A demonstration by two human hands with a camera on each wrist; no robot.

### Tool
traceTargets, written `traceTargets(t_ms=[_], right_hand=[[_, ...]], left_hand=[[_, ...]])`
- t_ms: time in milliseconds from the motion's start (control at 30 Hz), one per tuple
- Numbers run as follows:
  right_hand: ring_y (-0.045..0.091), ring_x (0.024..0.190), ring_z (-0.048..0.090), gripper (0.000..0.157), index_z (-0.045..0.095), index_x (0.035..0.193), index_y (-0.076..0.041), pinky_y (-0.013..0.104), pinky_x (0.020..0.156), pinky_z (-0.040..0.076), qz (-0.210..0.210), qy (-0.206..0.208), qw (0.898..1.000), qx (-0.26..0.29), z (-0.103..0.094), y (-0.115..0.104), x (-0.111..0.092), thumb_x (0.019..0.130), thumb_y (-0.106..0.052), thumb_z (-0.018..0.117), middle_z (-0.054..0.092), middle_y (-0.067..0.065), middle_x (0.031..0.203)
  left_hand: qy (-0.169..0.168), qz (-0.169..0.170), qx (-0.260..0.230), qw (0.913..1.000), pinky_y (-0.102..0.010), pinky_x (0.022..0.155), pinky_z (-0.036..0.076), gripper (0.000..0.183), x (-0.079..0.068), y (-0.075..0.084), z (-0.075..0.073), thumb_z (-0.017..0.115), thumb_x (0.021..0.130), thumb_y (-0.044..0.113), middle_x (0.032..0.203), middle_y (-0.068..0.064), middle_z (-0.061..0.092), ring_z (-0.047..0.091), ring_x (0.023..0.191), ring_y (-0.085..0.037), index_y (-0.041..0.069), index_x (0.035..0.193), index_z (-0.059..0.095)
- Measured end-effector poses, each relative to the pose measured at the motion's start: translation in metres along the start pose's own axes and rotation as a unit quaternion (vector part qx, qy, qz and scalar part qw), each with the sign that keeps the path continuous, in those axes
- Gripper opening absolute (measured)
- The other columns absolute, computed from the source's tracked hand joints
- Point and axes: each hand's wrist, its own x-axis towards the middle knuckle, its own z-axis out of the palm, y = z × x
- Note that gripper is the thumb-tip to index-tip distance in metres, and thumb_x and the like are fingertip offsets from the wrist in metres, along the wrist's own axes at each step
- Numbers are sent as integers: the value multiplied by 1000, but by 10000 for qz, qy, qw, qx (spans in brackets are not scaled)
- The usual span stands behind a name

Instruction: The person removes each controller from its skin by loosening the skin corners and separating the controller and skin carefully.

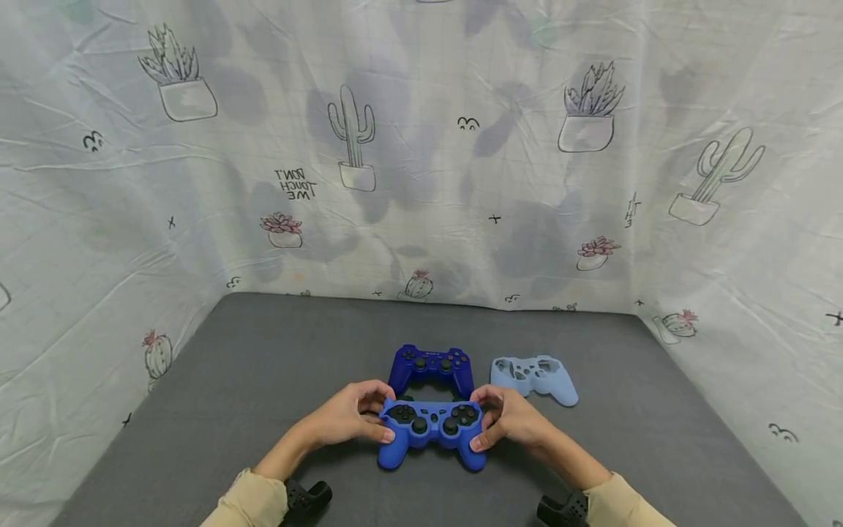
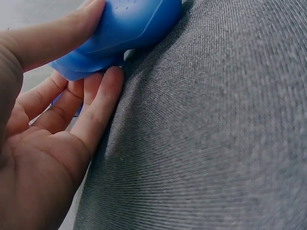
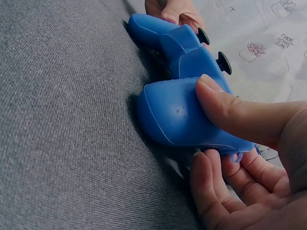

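Dark-blue controller (image 1: 431,361): landmark, on bench (image 1: 309,340). Covered controller (image 1: 432,426): just in front of landmark, pinched at either end by left grip (image 1: 356,414) and right grip (image 1: 512,421). Pale-blue cover (image 1: 536,375): right of landmark. Apparent step: adjusting blue sleeve (image 1: 474,460); next move probably calls for even thumb pressure.

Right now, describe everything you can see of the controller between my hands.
The controller wears a bright blue, rubbery-looking cover, with tiny dots on the handles and a small loop near one end. Black thumbsticks and buttons show through openings. It faces up, handles toward you, nearer than the darker blue controller. Your left hand and right hand grip its sides, thumbs on the handles. Whether it touches the gray cloth is hard to tell.
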Motion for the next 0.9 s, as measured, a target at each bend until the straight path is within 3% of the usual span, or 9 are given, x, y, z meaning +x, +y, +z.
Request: traceTargets(t_ms=[367, 900], right_hand=[[13, 57, 53, 55, 54, 102, 0, 26, 58, 45, -128, -35, 9999, 37, -1, 2, 1, 61, 4, 90, 55, 6, 67], [15, 60, 59, 49, 55, 98, 2, 30, 57, 50, -152, 329, 9987, 354, 4, 7, -8, 64, 3, 90, 59, 8, 73]], left_hand=[[75, -6, 359, 9993, -33, 77, 49, 44, 1, 4, 1, 85, 77, 9, 103, -11, 64, 62, 95, -28, 3, 112, 59], [304, -21, 510, 9982, -33, 76, 48, 37, -3, 5, 3, 85, 77, 7, 97, -9, 64, 62, 93, -27, 1, 105, 62]])
